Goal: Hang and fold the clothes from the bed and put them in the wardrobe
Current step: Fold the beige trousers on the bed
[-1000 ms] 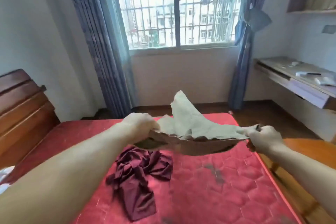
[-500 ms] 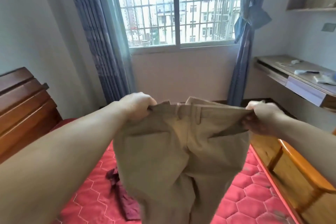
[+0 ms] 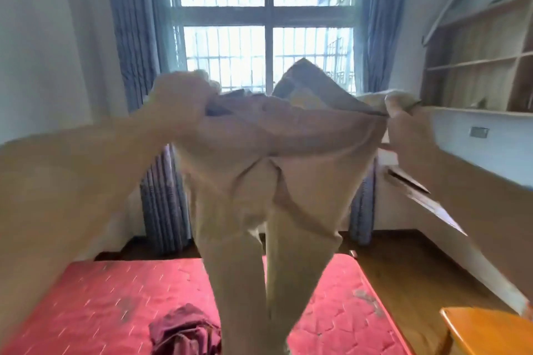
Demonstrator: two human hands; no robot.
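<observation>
Head view: we hold one pair of khaki trousers (image 3: 268, 181) raised before the window (image 3: 268, 46), both legs hanging over the one red mattress (image 3: 101, 297). Our left hand (image 3: 180, 101) grips one waistband corner; our right hand (image 3: 403, 121) pinches the other, stretching the waistband taut between them. One crumpled maroon garment (image 3: 184, 331) lies on the mattress. Two blue curtains (image 3: 135, 23) flank the window.

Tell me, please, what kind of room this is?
Most likely a bedroom: a bed with a red mattress, a curtained window, and wall shelves. Both hands hold up beige trousers over it.
</observation>
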